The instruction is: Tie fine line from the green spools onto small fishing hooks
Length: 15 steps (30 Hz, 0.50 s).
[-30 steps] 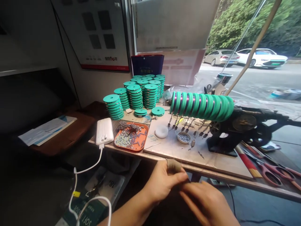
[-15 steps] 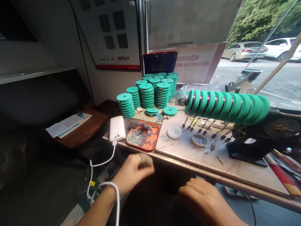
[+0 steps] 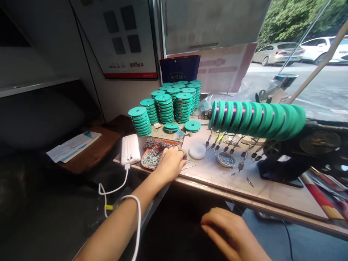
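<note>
My left hand reaches over the right part of an orange tray. Its fingers curl downward, with a greyish wrap on one finger; whatever they hold is hidden. Small metal pins and tubes lie in the tray, with a darker clump of metal parts at its back. Just right of my hand is a white round disc. Below the table edge, my right hand is closed, its fingers bent together, and the inside of its grip cannot be seen. A white cable loops over my left forearm.
Stacks of green spools stand at the back. A row of green foam spools sits on a dark machine at right, with lines and small weights hanging down. Nearby are a small bowl of grey pellets and a white power bank.
My left hand has moved forward and up from in front of the table onto the tray. My right hand has shifted slightly left and turned. The whole view has moved a little.
</note>
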{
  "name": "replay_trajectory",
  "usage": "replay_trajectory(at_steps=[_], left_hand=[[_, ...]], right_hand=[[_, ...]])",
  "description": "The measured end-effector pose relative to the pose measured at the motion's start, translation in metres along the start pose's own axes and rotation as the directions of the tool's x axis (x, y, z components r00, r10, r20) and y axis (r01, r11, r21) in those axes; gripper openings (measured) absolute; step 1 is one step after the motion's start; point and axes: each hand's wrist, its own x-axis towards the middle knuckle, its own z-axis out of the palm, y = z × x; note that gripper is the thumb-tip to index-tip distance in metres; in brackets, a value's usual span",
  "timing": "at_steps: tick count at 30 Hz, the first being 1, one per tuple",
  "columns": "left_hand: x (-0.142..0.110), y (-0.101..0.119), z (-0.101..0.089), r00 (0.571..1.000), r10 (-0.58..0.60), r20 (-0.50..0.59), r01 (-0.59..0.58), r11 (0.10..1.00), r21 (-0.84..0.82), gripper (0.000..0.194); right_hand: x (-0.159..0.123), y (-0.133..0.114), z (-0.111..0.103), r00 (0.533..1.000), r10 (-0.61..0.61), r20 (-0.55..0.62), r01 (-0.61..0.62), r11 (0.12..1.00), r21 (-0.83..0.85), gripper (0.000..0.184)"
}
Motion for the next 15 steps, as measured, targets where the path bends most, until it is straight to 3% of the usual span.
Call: replay_trajectory(at_steps=[3, 4, 5, 6, 8, 10, 12, 15], left_hand=[[-0.025, 0.015, -0.001, 0.999, 0.032, 0.01, -0.028, 0.968, -0.248, 0.008], [-0.036, 0.022, 0.003, 1.0, 0.0, 0.021, 0.012, 0.828, -0.56, 0.007], [-0.048, 0.029, 0.008, 0.997, -0.028, 0.077, 0.078, 0.62, -0.781, 0.009], [-0.059, 0.036, 0.015, 0.989, -0.057, 0.137, 0.148, 0.433, -0.889, 0.014], [-0.079, 0.046, 0.031, 0.964, -0.144, 0.225, 0.25, 0.196, -0.948, 0.019], [-0.092, 0.051, 0.045, 0.939, -0.196, 0.282, 0.297, 0.052, -0.953, 0.025], [-0.098, 0.052, 0.053, 0.929, -0.213, 0.303, 0.307, -0.018, -0.952, 0.028], [-0.098, 0.052, 0.055, 0.929, -0.219, 0.298, 0.295, -0.046, -0.954, 0.031]], right_hand=[[-0.001, -0.006, -0.011, 0.976, 0.16, -0.148, -0.132, 0.974, 0.183, 0.011], [-0.001, -0.008, -0.014, 0.947, 0.237, -0.216, -0.182, 0.952, 0.246, 0.011], [-0.001, -0.01, -0.016, 0.908, 0.315, -0.278, -0.224, 0.923, 0.313, 0.012], [-0.002, -0.01, -0.018, 0.864, 0.386, -0.324, -0.254, 0.889, 0.38, 0.014], [-0.001, -0.011, -0.02, 0.812, 0.473, -0.341, -0.28, 0.829, 0.485, 0.016], [0.0, -0.011, -0.02, 0.805, 0.502, -0.317, -0.288, 0.796, 0.532, 0.016], [0.001, -0.011, -0.021, 0.815, 0.503, -0.286, -0.293, 0.786, 0.545, 0.016], [0.002, -0.012, -0.021, 0.838, 0.482, -0.254, -0.287, 0.787, 0.547, 0.016]])
